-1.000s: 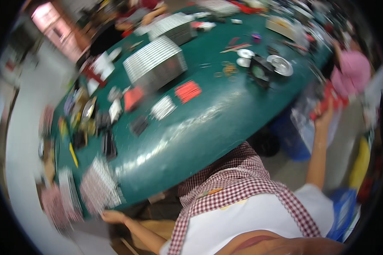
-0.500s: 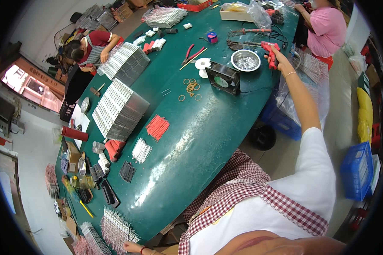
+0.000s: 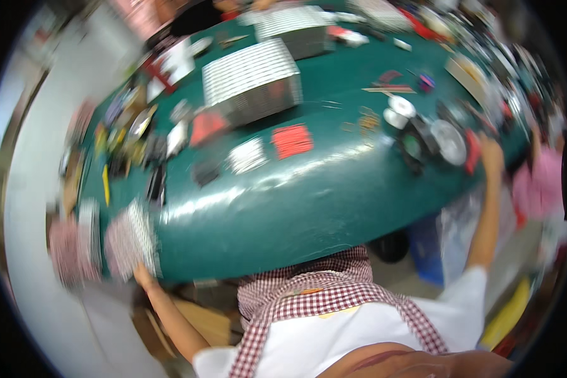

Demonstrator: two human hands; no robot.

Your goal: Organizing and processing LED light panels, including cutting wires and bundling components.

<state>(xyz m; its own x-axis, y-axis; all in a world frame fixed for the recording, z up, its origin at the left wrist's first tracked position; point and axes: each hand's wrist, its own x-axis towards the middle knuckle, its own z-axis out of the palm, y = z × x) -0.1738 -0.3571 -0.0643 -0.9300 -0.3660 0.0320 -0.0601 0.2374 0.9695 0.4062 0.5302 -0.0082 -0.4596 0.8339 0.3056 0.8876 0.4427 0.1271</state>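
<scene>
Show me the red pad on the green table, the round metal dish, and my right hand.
red pad (image 3: 292, 140), head view, middle of its top.
round metal dish (image 3: 448, 141), head view, centre of the dish.
right hand (image 3: 490, 155), head view, back of the hand.

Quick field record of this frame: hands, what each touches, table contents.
view: head camera, motion-blurred
left hand: at near-left table corner, on a tray of small parts
right hand: stretched to the far right table edge, beside a red item; grip cannot be told
table: green, glossy
near right hand: round metal dish, black fan, white tape rolls
centre: red parts, white parts
far side: grey stacked trays
clothing: checked apron, white shirt
</scene>
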